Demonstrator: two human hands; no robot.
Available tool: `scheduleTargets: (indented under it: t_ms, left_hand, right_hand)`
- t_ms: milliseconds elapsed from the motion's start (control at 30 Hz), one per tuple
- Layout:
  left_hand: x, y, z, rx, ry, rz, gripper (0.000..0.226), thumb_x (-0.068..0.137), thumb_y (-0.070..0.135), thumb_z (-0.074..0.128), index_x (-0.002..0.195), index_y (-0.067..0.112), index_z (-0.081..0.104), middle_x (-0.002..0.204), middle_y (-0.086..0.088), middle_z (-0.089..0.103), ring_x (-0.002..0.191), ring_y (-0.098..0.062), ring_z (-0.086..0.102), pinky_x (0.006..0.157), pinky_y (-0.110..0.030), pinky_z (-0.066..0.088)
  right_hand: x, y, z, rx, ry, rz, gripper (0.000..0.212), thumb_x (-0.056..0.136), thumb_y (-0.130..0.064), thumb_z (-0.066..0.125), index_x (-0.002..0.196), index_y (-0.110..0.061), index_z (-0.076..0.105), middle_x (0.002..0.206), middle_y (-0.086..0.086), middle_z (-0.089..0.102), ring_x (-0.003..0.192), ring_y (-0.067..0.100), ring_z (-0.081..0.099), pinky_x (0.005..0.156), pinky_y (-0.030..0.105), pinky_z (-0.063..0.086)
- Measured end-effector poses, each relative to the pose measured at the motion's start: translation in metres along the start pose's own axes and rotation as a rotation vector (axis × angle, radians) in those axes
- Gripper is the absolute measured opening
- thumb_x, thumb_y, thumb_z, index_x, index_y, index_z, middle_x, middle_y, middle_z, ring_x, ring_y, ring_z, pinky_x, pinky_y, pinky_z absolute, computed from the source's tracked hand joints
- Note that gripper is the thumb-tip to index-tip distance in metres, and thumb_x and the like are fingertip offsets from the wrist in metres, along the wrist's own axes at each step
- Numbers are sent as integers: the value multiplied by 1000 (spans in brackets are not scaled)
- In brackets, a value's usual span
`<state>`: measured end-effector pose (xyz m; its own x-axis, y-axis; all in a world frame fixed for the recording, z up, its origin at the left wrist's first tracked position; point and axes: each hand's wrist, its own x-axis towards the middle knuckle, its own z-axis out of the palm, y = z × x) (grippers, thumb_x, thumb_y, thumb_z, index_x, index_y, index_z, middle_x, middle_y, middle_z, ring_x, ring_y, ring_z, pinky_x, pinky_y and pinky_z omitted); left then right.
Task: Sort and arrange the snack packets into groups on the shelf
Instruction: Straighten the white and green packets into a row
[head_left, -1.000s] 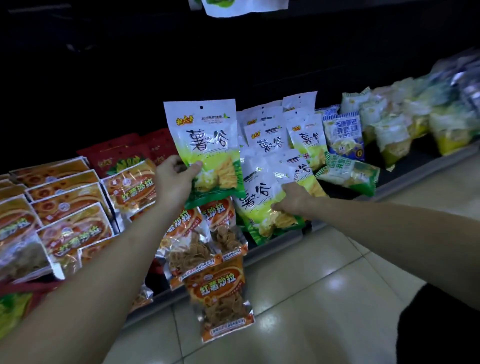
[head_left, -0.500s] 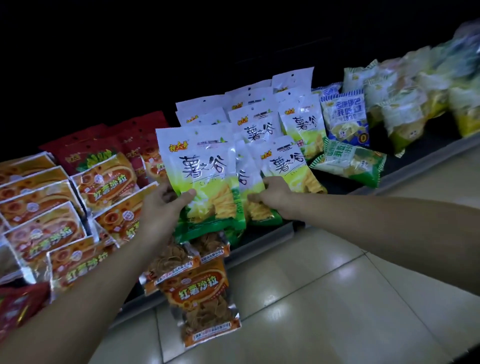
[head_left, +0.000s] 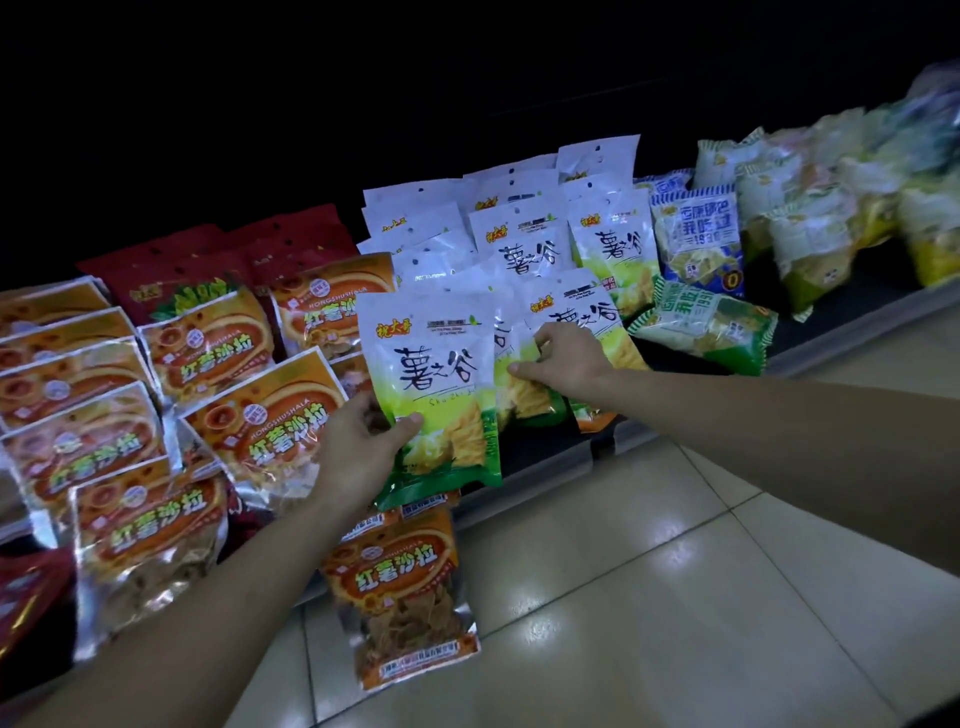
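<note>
Lowered toward the shelf, the white-green packet is gripped at its lower edge by the left hand, just left of the right hand, which pinches the matching stack. Best to part that stack and slide the packet in upright, minding the orange packet dangling below the left hand.

Both forearms are showing bare all the way to the edge of view, and the left hand and right hand are showing bare-fingered as well.
</note>
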<state>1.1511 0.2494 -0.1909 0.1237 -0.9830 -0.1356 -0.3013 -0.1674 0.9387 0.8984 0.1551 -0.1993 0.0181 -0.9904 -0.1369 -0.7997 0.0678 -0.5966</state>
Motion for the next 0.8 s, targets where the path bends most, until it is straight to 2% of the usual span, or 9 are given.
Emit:
scheduleTargets:
  t_ms: [67,133,233,300,433,600,633,700,800]
  left_hand:
    - [3,-3,6,34,-8,11,29,89,15,73,116,14,65,107,0,72,97,-18,70,90,-45,57]
    - [6,-3,11,45,1,25,24,89,17,74,111,19,65,105,3,72,96,-19,69,90,-47,57]
    - [11,-2,17,52,25,45,21,89,19,74,107,22,63,103,3,72,94,-20,68,89,-46,56]
    - [13,-1,18,54,34,50,21,89,20,74,108,19,64,101,2,71,92,-20,68,88,-45,56]
    - [16,1,20,29,45,38,27,89,21,74,114,13,67,103,0,73,90,-19,69,86,-42,56]
    - [21,18,29,-98,38,33,16,87,24,75,100,22,66,101,-5,71,93,-26,67,88,-51,54]
    - [22,22,33,-125,24,36,16,87,22,75,100,25,65,102,-5,71,94,-25,67,89,-51,54]
    - [25,27,41,-153,24,52,15,87,22,76,96,26,64,100,-8,71,95,-29,67,90,-53,54]
    - [29,33,60,-175,18,68,29,85,27,78,98,9,59,99,-15,65,92,-32,63,87,-52,51]
  right_hand:
    - [-6,-1,-4,-129,17,-60,59,80,-48,75,116,-6,56,95,13,67,92,31,64,77,41,53]
    - [-12,1,-10,-182,46,-110,62,83,-45,74,127,-9,50,105,7,64,93,27,62,72,34,48]
    - [-22,14,-18,-311,172,-174,57,86,-40,71,130,-11,48,119,8,56,107,28,55,77,34,45]
    - [-25,32,-20,-361,223,-76,66,83,-43,73,133,-12,44,131,11,47,123,32,45,91,41,46]
    - [-23,55,-21,-233,87,282,108,73,-56,78,151,-15,16,151,15,25,140,39,23,106,52,36]
    - [-1,64,-25,-246,43,382,130,70,-56,81,155,-15,-10,160,19,13,146,45,12,112,57,29]
    - [2,66,-28,-256,38,384,130,71,-54,81,155,-15,-9,159,20,15,146,45,13,111,58,29]
    - [9,74,-35,-252,10,367,121,70,-54,81,154,-12,5,155,20,27,142,45,23,110,55,34]
    - [15,84,-50,-153,67,347,112,66,-58,82,150,-13,23,147,15,42,132,38,42,104,49,44]
